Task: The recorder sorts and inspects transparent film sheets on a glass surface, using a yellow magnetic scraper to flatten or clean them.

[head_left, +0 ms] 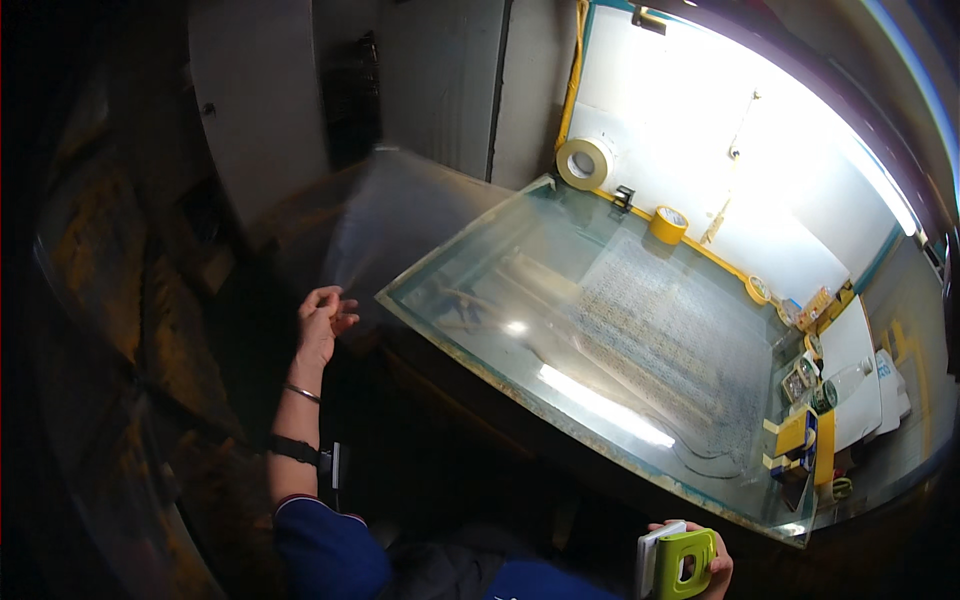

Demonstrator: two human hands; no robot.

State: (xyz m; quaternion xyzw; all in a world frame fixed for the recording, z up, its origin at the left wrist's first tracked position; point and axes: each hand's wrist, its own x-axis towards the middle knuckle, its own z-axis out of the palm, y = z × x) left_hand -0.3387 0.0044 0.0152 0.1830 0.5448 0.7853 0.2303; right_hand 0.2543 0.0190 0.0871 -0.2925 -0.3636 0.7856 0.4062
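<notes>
The head view shows the person's left hand (321, 325) raised beyond the near left edge of a glass tabletop (450, 335), its thumb and fingertips pinched on the lower corner of a clear, thin sheet (395, 205). The sheet rises from the fingers in a blurred, see-through fan and spreads toward the far left part of the tabletop; where its right side ends against the glass is hard to tell. The right hand (721, 566) is low in the view, in front of the near right corner of the tabletop, with its fingers wrapped around a lime-green and white tool (685, 563) that has an opening through its green side. A bracelet (303, 394) circles the left wrist, and farther up the forearm sits a black strap (293, 448) with a small device on it. Under the glass, a speckled grey area (660, 310) shows, and a bright streak of reflected light lies across the near part of the surface. Along the far edge stand a wide, pale tape roll (601, 158), a black clip-like piece (622, 198) and a yellow tape roll (668, 226), with a smaller yellow roll (757, 290) farther right. On the right side, a clear bottle (845, 383) leans near a white board (862, 345), and yellow-and-blue boxes (796, 436) sit closer to the near corner. A lit tube lamp (882, 190) shines above the white back panel (640, 100).
</notes>
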